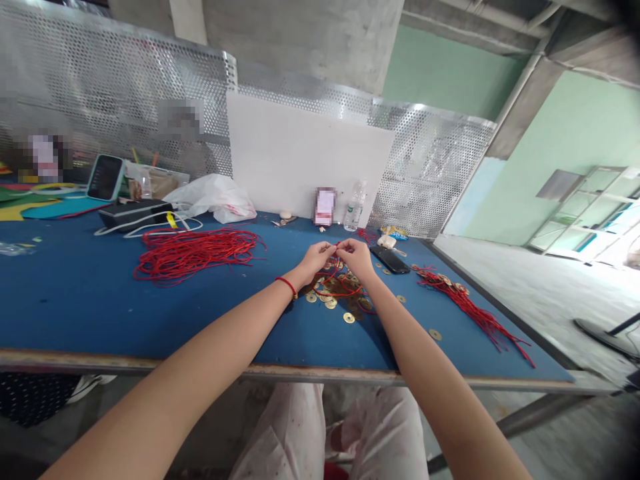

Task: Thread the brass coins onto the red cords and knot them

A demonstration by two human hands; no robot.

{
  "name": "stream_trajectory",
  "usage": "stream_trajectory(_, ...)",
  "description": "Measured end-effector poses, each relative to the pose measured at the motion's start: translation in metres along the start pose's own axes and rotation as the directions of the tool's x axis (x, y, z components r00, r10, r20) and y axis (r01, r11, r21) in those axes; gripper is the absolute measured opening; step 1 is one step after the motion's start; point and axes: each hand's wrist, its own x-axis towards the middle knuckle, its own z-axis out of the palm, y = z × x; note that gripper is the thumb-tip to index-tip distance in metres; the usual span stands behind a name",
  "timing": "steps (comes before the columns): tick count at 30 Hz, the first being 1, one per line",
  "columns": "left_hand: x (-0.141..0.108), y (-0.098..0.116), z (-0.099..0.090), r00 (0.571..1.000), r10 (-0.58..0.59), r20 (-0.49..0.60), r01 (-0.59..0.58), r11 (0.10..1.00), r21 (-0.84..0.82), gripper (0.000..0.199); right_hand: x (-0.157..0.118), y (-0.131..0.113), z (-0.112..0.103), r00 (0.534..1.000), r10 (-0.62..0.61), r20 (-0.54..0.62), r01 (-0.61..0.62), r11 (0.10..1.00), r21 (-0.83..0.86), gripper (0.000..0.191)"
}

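Observation:
My left hand [319, 257] and my right hand [355, 257] meet over the middle of the blue table, fingers pinched together on a red cord [337, 247]. Loops of that cord hang below the fingers. Beneath them lies a spread of brass coins [325, 293] with square holes, partly hidden by the cord and by shadow. One coin [349, 318] sits nearer the table's front edge. A red braided bracelet [287, 287] is round my left wrist. Whether a coin is between the fingertips is too small to tell.
A big heap of red cords [197, 255] lies to the left. At the right are a black phone [391, 260] and a bundle of cords tied with coins [463, 301]. A water bottle [354, 208] stands at the back by a white board [305, 157].

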Motion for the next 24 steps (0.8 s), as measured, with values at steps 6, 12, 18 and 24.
stream_trajectory(6, -0.0016, 0.0028, 0.0003, 1.000, 0.004, 0.001, -0.004, 0.999, -0.032, 0.024, 0.0019, 0.0025, 0.0012, 1.000, -0.013, -0.013, 0.013, 0.998, 0.054, 0.013)
stream_trajectory(12, -0.0005, 0.0020, 0.0003, 1.000, 0.025, -0.005, -0.025, 0.998, -0.055, 0.026, 0.0044, 0.0055, 0.0025, 0.999, 0.047, -0.012, -0.045, 0.992, 0.117, 0.016)
stream_trajectory(18, 0.0004, 0.0004, -0.0007, 1.000, 0.027, -0.002, -0.027, 0.997, -0.076, 0.024, 0.0045, 0.0028, 0.0037, 0.992, 0.124, 0.027, -0.127, 0.963, 0.239, 0.016)
stream_trajectory(24, -0.0009, 0.0026, 0.0008, 1.000, -0.013, -0.027, 0.010, 0.995, -0.098, 0.017, 0.0033, -0.0011, 0.0022, 0.985, 0.174, 0.015, -0.170, 0.937, 0.306, 0.014)
